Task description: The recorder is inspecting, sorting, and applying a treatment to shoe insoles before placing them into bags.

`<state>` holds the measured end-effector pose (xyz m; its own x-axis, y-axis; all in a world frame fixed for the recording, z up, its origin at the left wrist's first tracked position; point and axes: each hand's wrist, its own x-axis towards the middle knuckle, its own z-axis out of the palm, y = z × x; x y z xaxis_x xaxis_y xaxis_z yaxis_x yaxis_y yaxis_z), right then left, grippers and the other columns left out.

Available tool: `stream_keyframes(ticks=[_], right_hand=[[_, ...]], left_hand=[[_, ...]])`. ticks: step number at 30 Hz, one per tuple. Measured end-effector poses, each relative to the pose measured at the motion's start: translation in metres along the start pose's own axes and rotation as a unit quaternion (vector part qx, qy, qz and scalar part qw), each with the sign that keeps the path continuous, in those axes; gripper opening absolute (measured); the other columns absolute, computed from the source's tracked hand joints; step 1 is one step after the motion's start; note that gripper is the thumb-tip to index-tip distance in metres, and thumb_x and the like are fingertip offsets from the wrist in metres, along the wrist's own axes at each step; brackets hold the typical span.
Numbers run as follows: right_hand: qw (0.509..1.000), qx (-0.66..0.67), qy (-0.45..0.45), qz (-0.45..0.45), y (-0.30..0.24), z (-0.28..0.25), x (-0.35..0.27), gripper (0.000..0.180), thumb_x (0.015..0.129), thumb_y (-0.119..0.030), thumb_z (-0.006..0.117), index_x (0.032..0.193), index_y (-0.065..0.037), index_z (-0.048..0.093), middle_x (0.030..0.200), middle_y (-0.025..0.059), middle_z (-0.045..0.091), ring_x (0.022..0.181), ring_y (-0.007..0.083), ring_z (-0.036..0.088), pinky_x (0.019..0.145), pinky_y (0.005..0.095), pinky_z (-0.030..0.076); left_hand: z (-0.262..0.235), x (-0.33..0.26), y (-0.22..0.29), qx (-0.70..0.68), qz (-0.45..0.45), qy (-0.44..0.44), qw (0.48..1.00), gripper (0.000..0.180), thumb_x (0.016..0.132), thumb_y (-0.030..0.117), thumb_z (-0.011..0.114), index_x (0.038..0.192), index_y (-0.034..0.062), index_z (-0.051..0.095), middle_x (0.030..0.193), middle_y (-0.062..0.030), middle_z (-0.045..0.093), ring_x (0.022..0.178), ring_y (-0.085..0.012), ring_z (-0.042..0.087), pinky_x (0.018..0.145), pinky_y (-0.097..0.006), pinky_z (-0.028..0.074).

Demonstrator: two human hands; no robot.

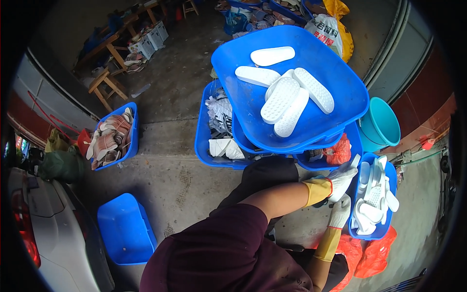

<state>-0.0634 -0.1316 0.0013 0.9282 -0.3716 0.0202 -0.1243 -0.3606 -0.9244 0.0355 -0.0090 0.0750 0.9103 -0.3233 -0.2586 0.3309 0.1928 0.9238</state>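
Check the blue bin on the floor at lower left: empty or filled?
Empty. The blue bin beside the white car shows only its bare blue inside, with no soles in it.

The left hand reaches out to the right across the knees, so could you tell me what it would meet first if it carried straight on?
Probably the blue crate of white soles; the left hand looks already at its near rim.

A turquoise plastic bucket (381, 124), an empty blue plastic tub (125, 228), a wooden stool (108, 86) and orange plastic bags (374, 255) on concrete
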Motion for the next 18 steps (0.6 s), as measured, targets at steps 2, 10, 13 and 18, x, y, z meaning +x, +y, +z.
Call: stream_keyframes(ticks=[2,10,13,18], right_hand=[[0.993,0.11,0.007,-0.029,0.018,0.003,-0.003,0.024,0.094,0.0,0.051,0.113,0.001,0.067,0.084,0.0083,0.066,0.063,0.0125,0.061,0.054,0.0259,0.051],[0.98,0.119,0.117,-0.105,0.0,-0.015,0.07,0.013,0.102,-0.011,0.061,0.104,0.001,0.067,0.093,0.0061,0.065,0.087,0.0121,0.058,0.082,0.0273,0.05],[0.975,0.004,0.173,-0.137,0.018,-0.05,0.122,0.019,0.103,-0.008,0.058,0.115,0.003,0.068,0.106,0.0109,0.068,0.1,0.0192,0.063,0.093,0.0333,0.05],[0.985,0.071,0.117,-0.101,0.046,-0.074,0.171,0.027,0.105,-0.01,0.057,0.127,0.004,0.063,0.12,0.0137,0.068,0.107,0.0226,0.065,0.099,0.0354,0.05]], left_hand=[[-0.001,0.01,-0.013,0.024,-0.001,0.008,1.0,0.046,0.108,0.041,0.051,0.136,0.005,0.056,0.124,-0.0177,0.067,0.115,-0.0302,0.065,0.093,-0.044,0.051],[0.027,0.022,-0.073,-0.336,0.059,-0.278,0.898,0.046,0.115,0.031,0.044,0.154,0.0065,0.043,0.128,-0.0061,0.065,0.116,-0.0116,0.06,0.103,-0.032,0.05],[0.042,0.006,-0.062,-0.181,0.067,-0.28,0.94,0.056,0.114,0.031,0.046,0.163,0.0085,0.033,0.145,-0.0094,0.059,0.135,-0.0205,0.053,0.111,-0.034,0.046],[0.029,-0.042,0.003,-0.017,-0.038,-0.209,0.977,0.072,0.105,0.047,0.06,0.166,0.0195,0.032,0.146,-0.0127,0.06,0.133,-0.0239,0.058,0.106,-0.037,0.051]])
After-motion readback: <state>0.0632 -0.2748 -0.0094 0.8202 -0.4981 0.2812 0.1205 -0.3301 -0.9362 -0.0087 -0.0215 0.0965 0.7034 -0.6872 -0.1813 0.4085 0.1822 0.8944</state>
